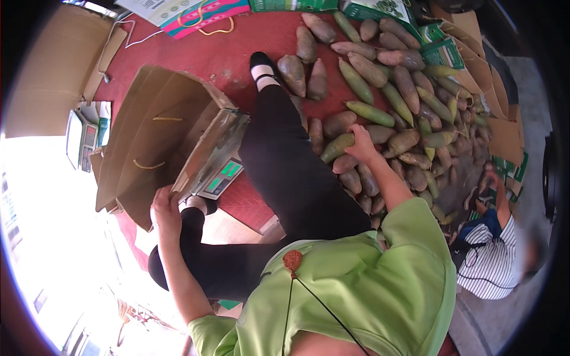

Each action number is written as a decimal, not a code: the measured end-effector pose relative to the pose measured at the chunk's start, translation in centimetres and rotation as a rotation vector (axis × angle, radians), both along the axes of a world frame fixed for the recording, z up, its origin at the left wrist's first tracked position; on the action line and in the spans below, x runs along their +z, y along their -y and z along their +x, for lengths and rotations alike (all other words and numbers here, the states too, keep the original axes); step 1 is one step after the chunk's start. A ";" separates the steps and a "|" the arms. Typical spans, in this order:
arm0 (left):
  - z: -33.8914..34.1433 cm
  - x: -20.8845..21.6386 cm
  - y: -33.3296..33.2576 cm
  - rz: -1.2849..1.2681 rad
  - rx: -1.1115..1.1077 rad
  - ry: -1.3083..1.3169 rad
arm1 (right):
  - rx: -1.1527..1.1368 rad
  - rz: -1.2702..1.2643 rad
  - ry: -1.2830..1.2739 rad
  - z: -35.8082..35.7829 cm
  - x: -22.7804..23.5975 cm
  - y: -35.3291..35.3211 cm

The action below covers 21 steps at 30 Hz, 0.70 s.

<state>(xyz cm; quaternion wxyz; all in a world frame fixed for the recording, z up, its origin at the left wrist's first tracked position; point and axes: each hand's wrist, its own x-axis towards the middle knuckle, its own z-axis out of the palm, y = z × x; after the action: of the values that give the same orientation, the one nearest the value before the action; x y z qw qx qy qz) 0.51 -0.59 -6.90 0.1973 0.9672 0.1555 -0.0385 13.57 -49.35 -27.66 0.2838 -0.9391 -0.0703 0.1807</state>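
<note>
Two hands are at work, and we see both from above. Our left hand (165, 209), low in the left half of the frame, has its fingers curled over the lower edge of a brown paper bag (155, 137); the bag lies tilted with its mouth toward the left, and its yellow cord handles show against the paper. The bag rests on a scale (218, 155) with a green display, which sits on the red floor (178, 56) at centre left.

Our right hand (360, 144), just right of centre, is closed around the end of a bamboo shoot (339, 146), a greenish-brown pointed one that lies at the near edge of the pile (404, 101). The pile spreads across the upper right of the frame, dozens of shoots in brown, green and yellow, touching one another, with a few strays lying apart toward the top centre.

Between the two hands runs a leg in black trousers (285, 172), ending in a black shoe (261, 64) near the top centre. We wear a green shirt (368, 285) that fills the bottom centre.

At the lower right a second person in a striped shirt (490, 264) bends toward the pile; that person's hand (493, 178) reaches up near the shoots at the right edge, and we cannot tell what it holds. Flattened cartons (504, 127) line the right side, and printed boxes (202, 10) lie along the top.
</note>
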 end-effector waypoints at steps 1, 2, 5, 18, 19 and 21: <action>-0.1 0.0 -0.1 0.001 0.004 -0.006 | 0.017 0.010 0.008 -0.1 0.1 0.0; 0.1 0.0 0.0 -0.009 0.000 -0.008 | 0.023 -0.006 -0.012 -0.3 0.3 0.1; 0.2 0.5 0.2 -0.019 0.008 0.005 | 0.012 0.037 -0.030 -1.1 0.7 -0.5; 0.0 0.7 0.3 -0.065 0.058 0.019 | 0.120 0.016 0.240 2.8 13.1 -4.1; 0.0 0.6 0.3 -0.047 0.053 0.015 | 0.128 0.008 0.281 4.0 15.0 -4.6; -0.2 0.7 0.3 -0.029 0.050 0.015 | 0.125 0.049 0.347 6.1 20.3 -6.6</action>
<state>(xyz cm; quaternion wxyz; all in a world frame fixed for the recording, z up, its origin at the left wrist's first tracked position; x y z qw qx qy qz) 0.31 -0.89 -6.20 0.2135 0.9603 0.1774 -0.0284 19.68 -42.70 -7.33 0.2783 -0.9427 -0.1810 0.0315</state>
